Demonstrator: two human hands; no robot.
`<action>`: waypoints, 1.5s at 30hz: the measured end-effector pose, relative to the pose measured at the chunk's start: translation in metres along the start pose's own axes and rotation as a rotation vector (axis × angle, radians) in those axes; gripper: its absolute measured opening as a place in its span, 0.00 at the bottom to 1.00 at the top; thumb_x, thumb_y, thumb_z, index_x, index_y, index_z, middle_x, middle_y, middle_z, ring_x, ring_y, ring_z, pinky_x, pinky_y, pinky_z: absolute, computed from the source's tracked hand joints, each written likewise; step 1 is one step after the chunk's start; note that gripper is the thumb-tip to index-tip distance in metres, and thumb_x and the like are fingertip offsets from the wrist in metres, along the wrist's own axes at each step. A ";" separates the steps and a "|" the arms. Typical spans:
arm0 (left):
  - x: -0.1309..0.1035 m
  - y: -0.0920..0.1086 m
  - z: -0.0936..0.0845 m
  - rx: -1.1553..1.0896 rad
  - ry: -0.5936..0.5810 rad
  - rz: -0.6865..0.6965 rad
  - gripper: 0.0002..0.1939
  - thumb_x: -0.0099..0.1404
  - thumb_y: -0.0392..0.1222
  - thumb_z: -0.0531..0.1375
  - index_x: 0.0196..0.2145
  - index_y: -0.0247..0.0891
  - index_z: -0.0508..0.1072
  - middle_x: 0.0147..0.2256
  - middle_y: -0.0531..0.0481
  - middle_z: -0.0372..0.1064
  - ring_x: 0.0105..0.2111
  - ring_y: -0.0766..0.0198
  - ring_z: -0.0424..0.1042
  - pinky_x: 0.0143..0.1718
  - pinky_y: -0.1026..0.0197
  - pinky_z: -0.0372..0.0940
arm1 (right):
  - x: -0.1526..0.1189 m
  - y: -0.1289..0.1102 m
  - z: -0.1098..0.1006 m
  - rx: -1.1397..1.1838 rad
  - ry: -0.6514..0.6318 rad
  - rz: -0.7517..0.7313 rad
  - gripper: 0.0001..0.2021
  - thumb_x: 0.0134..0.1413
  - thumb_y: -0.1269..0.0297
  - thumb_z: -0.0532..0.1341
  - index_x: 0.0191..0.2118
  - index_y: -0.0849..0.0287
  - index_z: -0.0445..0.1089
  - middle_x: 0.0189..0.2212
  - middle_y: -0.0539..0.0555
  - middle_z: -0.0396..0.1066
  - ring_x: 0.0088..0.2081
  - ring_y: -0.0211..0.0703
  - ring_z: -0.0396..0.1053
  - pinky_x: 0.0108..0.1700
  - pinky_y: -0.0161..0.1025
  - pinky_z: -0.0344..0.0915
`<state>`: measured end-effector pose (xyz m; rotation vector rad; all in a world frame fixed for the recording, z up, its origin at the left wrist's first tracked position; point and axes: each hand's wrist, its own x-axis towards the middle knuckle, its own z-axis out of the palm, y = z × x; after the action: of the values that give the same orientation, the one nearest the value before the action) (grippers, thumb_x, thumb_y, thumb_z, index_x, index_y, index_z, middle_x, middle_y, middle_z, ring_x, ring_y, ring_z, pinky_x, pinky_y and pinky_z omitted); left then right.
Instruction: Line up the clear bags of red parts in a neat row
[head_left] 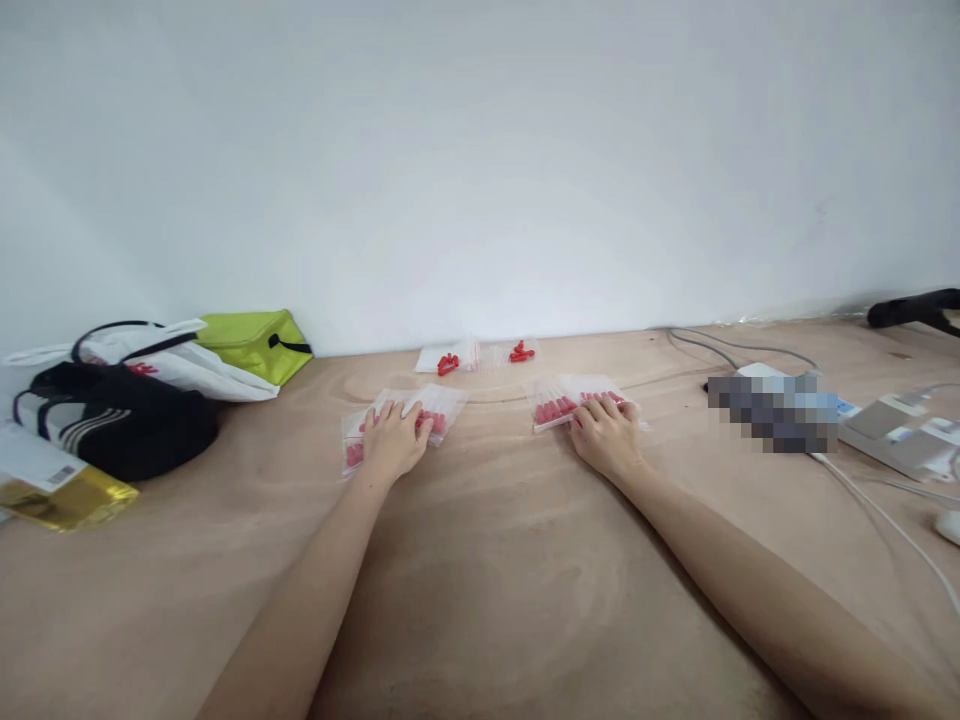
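Observation:
My left hand point(394, 440) lies palm down, fingers spread, on a left group of clear zip bags point(450, 400) with small red pieces point(354, 455) inside. Under the fingers of my right hand point(606, 438) is a second group of clear bags point(547, 392), also holding red pieces point(553, 408) set side by side. That hand rests flat too, its fingers stretched forward. Farther back, near the wall, two more spots of clear bags carry red pieces, a left cluster point(448, 364) and a right cluster point(521, 352). The exact kind of the red pieces is too small to tell.
At the left stand a lime-green bag point(247, 340), a white plastic bag point(225, 375), a black bag with white stripes point(142, 430) and a yellow packet point(75, 500). Cables point(892, 510) and a blurred-out object point(772, 412) lie right on the wooden table point(465, 560). A wall point(480, 180) bounds the back.

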<state>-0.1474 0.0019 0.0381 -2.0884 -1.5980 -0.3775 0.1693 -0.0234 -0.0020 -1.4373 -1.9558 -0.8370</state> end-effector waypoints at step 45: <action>-0.004 0.040 0.036 -0.435 0.304 0.520 0.15 0.65 0.37 0.46 0.35 0.38 0.73 0.34 0.50 0.72 0.33 0.68 0.72 0.34 0.66 0.69 | 0.023 -0.042 0.009 0.258 -0.009 -0.393 0.11 0.54 0.69 0.51 0.27 0.57 0.68 0.23 0.49 0.67 0.33 0.37 0.56 0.44 0.44 0.43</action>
<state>-0.1127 0.0090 -0.0024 -2.5100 -0.8044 -0.8602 0.1221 -0.0121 0.0026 -0.9256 -2.2958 -0.7060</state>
